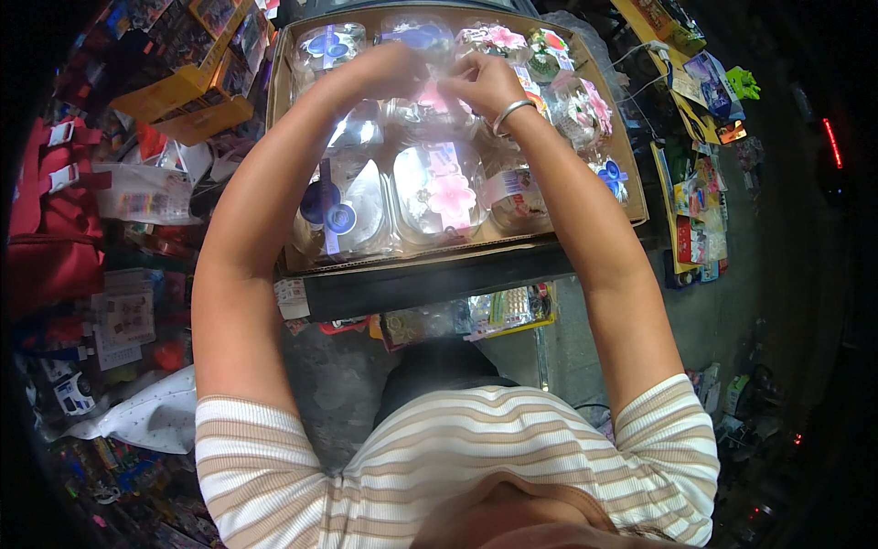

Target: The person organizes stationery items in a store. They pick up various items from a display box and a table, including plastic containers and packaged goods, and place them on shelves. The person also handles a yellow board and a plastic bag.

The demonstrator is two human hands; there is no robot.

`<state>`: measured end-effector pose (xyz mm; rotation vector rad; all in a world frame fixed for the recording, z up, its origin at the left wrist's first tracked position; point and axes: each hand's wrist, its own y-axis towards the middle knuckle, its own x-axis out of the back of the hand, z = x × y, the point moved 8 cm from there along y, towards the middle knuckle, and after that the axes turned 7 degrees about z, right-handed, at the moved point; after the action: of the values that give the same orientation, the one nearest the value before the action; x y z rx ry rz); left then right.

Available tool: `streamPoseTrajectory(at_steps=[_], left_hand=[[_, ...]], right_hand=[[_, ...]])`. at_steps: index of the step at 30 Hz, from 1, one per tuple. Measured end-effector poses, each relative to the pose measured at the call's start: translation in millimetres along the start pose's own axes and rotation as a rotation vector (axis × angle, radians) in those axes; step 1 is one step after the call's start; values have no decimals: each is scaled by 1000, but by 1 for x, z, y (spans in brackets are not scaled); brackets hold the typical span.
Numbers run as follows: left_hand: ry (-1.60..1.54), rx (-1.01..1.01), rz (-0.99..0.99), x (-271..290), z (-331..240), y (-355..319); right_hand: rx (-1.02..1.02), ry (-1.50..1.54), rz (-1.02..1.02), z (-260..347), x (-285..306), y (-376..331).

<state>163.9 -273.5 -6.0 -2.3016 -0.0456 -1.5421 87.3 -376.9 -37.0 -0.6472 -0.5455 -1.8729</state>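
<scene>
A shallow cardboard box (633, 188) holds several clear plastic containers with paper bands and flower shapes. Both my arms reach over it to its far half. My left hand (395, 69) is smeared by motion above a clear container with a blue flower (422, 35), and its fingers cannot be made out. Close beside it, my right hand (494, 88), with a silver bangle at the wrist, has thumb and fingers pinched together. What they hold, if anything, is hidden. Just below the hands lies a container with a pink flower (432, 95). A larger pink-flowered container (439, 197) sits nearer me.
Yellow display boxes (178, 96) stand at the far left, above a red bag (55, 192) and a clear plastic packet (146, 194). Small packaged goods (700, 210) hang or lie on the right. Under the box's near edge are more colourful packages (508, 309).
</scene>
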Motion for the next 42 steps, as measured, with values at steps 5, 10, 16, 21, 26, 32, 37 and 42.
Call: streamPoseTrajectory(at_steps=[5,10,16,21,26,32,37,42], left_hand=[[-197,-11,-16,1,-1,-10],[-380,-27,-52,5,2,-20],[-466,-17,-309,16,17,-48],[-497,-187,-377,22,-49,-122],[-474,-497,-91,-3,-187,-193],[-431,-533,116,-126,-274,-185],[-838,-320,332,-237,-330,-177],[-718,-395,260,-309,-423,-149]], right_hand=[[29,42,-33,2,6,-6],[-38,92,-32,5,16,-22],[17,269,-10,27,55,-100],[8,432,80,23,89,-252],[-397,374,-40,-36,91,-394],[-552,160,37,-71,77,-502],[-497,83,24,-96,109,-558],[-589,108,-7,-159,160,-647]])
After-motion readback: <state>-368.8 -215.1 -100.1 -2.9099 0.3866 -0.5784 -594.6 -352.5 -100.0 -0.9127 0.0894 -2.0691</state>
